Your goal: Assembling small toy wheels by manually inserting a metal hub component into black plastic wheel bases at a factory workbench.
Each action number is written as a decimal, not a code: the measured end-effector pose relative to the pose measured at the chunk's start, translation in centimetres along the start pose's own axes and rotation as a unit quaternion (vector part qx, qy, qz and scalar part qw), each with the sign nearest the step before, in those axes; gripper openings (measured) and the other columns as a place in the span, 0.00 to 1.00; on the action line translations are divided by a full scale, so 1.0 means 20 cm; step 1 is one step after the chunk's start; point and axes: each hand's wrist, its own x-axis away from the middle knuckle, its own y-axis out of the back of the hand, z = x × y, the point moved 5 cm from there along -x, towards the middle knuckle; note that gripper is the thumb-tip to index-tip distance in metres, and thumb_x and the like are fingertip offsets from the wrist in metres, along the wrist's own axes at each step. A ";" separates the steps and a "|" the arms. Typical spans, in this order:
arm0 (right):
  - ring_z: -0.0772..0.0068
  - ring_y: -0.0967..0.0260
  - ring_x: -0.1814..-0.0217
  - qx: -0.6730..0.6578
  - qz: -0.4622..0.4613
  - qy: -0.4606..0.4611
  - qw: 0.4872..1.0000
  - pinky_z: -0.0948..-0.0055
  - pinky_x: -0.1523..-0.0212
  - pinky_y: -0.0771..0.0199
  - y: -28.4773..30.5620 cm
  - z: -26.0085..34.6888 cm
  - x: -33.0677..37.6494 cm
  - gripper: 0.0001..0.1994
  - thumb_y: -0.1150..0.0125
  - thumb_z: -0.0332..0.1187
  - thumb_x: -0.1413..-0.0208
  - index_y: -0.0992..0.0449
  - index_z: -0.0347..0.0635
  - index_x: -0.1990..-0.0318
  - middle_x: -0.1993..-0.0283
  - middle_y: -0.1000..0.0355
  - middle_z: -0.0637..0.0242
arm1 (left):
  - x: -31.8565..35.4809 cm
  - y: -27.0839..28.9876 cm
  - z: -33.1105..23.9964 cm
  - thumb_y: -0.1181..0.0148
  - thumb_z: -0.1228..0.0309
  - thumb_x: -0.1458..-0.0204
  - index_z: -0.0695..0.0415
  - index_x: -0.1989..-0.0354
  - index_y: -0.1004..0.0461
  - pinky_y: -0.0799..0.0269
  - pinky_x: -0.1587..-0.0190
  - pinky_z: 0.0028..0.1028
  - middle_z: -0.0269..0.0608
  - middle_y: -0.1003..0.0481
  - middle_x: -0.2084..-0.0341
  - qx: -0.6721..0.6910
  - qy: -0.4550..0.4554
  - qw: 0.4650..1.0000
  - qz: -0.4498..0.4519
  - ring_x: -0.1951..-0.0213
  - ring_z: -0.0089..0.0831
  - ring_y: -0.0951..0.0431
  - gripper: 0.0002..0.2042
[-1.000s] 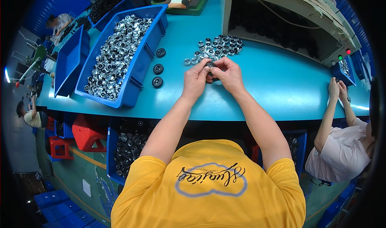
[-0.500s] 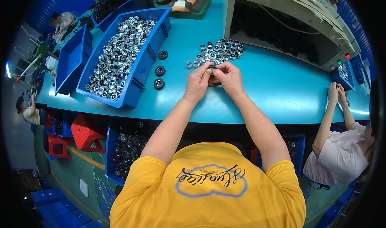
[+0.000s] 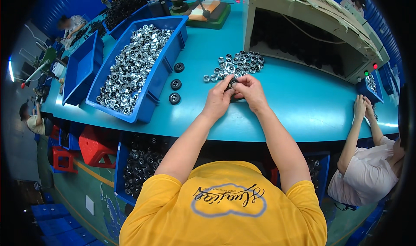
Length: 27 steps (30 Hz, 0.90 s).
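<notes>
Over the table, in front of a cluster of hubs, my two hands meet around a small black wheel. My left hand grips its left side, fingers curled and partly hiding it. Thumb and fingers of my right hand close on it from the right. The loose hubs, shiny chrome and black, lie just beyond my hands. To the left, three black wheels stand apart in a row on the table: a far one, a middle one and a near one.
A large blue bin full of chrome hubs stands left, beside another blue bin. An open-fronted, worn pale box borders the right back. Below the table edge sits a crate of black wheels. A co-worker sits at the right.
The whole view has shifted slightly, so the table appears lower. My fingers have moved around the wheel, and more of its face shows between them. The three wheels stay in place.
</notes>
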 end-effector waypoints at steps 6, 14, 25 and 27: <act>0.74 0.24 0.63 0.008 -0.013 0.014 1.000 0.74 0.67 0.20 0.01 -0.06 -0.02 0.13 0.28 0.29 0.47 0.25 0.35 0.59 0.61 0.24 0.63 | 0.01 0.01 -0.06 0.43 0.82 0.43 0.58 0.37 0.30 0.22 0.57 0.38 0.53 0.21 0.56 -0.100 -0.082 0.991 -0.015 0.58 0.47 0.18 0.24; 0.75 0.24 0.62 -0.020 0.015 0.008 1.000 0.75 0.63 0.18 0.03 -0.11 -0.05 0.10 0.31 0.28 0.43 0.26 0.36 0.58 0.62 0.25 0.64 | 0.01 0.01 -0.11 0.44 0.82 0.44 0.58 0.35 0.33 0.23 0.60 0.42 0.53 0.22 0.59 -0.145 -0.129 0.981 -0.031 0.61 0.51 0.20 0.25; 0.72 0.22 0.55 -0.105 0.084 -0.029 0.991 0.72 0.56 0.18 -0.03 0.00 0.01 0.17 0.37 0.32 0.37 0.24 0.32 0.44 0.52 0.23 0.61 | -0.01 0.04 0.00 0.36 0.81 0.46 0.57 0.35 0.30 0.30 0.73 0.19 0.29 0.22 0.67 0.170 0.119 0.977 0.042 0.73 0.15 0.27 0.27; 0.71 0.22 0.55 -0.096 0.086 -0.027 0.991 0.72 0.55 0.18 -0.02 0.02 0.02 0.18 0.37 0.30 0.39 0.24 0.31 0.44 0.52 0.23 0.61 | -0.02 0.03 0.00 0.36 0.81 0.46 0.57 0.35 0.30 0.31 0.74 0.19 0.29 0.22 0.67 0.182 0.107 0.977 0.040 0.73 0.14 0.28 0.27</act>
